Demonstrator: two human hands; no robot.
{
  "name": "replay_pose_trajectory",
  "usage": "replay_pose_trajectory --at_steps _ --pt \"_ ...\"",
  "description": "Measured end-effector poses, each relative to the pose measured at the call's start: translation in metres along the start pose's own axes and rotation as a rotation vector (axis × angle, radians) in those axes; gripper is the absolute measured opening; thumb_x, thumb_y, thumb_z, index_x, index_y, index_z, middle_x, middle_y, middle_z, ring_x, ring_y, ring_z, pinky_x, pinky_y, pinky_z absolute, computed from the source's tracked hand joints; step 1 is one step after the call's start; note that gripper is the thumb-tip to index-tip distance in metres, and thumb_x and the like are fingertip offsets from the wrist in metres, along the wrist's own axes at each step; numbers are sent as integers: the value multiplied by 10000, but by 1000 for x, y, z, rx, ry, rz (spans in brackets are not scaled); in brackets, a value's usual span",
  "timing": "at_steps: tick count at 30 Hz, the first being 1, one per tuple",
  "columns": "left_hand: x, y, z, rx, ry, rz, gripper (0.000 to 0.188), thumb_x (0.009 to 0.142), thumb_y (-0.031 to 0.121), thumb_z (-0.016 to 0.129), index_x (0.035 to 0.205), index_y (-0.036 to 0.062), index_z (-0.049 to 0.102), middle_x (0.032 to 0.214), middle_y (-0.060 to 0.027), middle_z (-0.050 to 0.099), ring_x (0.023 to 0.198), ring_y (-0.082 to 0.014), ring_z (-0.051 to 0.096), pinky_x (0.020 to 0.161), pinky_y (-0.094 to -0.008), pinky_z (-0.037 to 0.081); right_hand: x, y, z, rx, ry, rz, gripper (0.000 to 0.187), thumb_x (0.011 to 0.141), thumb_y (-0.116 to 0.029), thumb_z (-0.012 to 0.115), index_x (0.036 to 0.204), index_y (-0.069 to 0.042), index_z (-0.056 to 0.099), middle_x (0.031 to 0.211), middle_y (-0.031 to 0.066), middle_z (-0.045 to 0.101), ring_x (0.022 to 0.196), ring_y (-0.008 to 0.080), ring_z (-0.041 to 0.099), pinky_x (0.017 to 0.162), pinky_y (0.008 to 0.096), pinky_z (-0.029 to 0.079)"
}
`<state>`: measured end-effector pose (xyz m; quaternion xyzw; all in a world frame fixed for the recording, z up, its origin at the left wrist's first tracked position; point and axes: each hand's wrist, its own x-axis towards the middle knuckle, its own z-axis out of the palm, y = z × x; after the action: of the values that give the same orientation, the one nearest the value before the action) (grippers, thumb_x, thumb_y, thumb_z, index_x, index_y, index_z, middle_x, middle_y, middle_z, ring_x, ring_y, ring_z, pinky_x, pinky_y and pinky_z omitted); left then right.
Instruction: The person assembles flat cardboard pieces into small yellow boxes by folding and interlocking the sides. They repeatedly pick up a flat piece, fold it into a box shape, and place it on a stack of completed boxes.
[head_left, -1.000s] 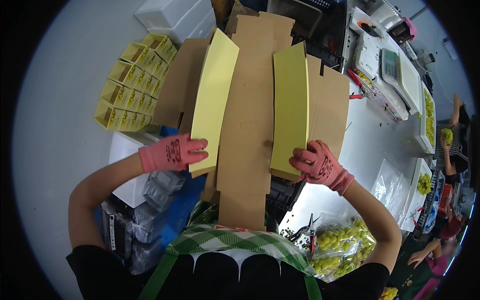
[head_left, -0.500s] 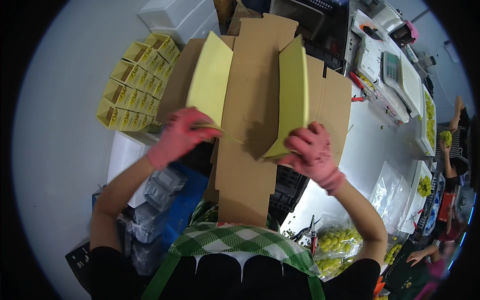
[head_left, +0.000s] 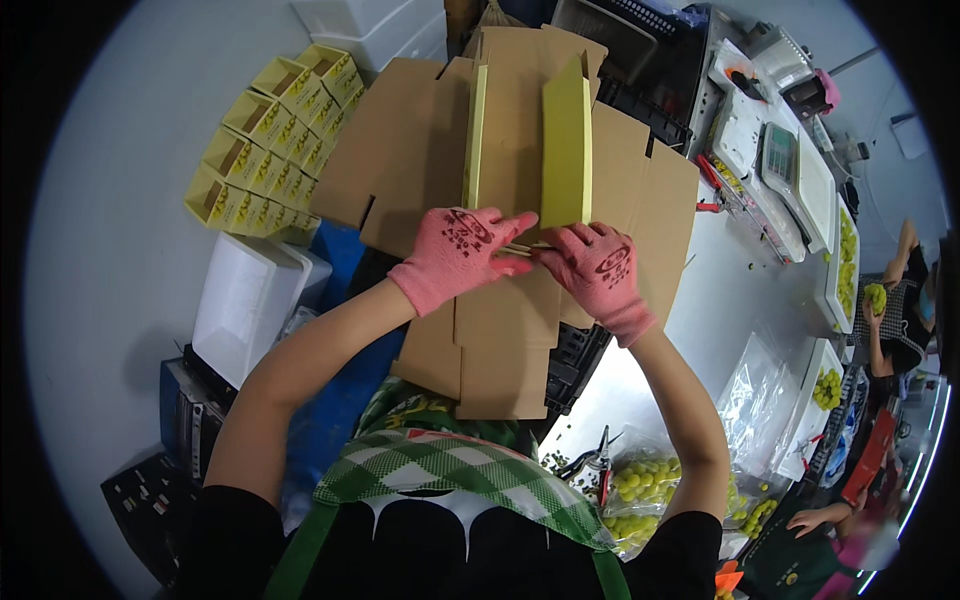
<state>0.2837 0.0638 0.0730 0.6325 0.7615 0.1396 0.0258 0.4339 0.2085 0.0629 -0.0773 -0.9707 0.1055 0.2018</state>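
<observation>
Both my hands wear pink gloves and meet at the near end of a partly folded yellow cardboard box [head_left: 568,150]. Its two long yellow sides stand upright, left and right, with brown board between them. My left hand [head_left: 460,250] is closed, thumb and index finger pinching the near-end flap. From the right, my right hand [head_left: 595,268] grips the same end beside it, its fingertips almost touching my left ones. The gloves hide most of the flap. Under the box lie opened-out brown cardboard cartons [head_left: 410,130].
Finished yellow boxes [head_left: 260,160] stand stacked at the left, near a white foam box [head_left: 240,305]. A steel table [head_left: 710,290] at right holds a scale [head_left: 780,150], red-handled snips [head_left: 598,465] and bagged green grapes [head_left: 645,480]. Other people work at far right.
My hands have come inward toward each other, drawing the two yellow sides closer together. The near-end flaps, apart before, now meet between my fingers.
</observation>
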Motion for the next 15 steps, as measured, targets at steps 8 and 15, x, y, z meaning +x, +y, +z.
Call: replay_pose_trajectory --at_steps 8,15 --pt "-13 -13 -1 -44 94 -72 517 674 490 731 1100 205 662 698 19 575 627 -175 599 572 -295 488 2 -10 -26 1180 -227 740 395 927 -249 565 1263 -52 503 1109 36 654 898 97 577 708 259 464" --pt "-13 -11 4 -44 183 -120 505 633 500 757 1008 168 692 684 31 593 626 -175 606 563 -297 483 -68 -29 11 480 267 155 563 739 -12 647 1274 -114 506 1273 138 511 1091 288 547 925 382 445"
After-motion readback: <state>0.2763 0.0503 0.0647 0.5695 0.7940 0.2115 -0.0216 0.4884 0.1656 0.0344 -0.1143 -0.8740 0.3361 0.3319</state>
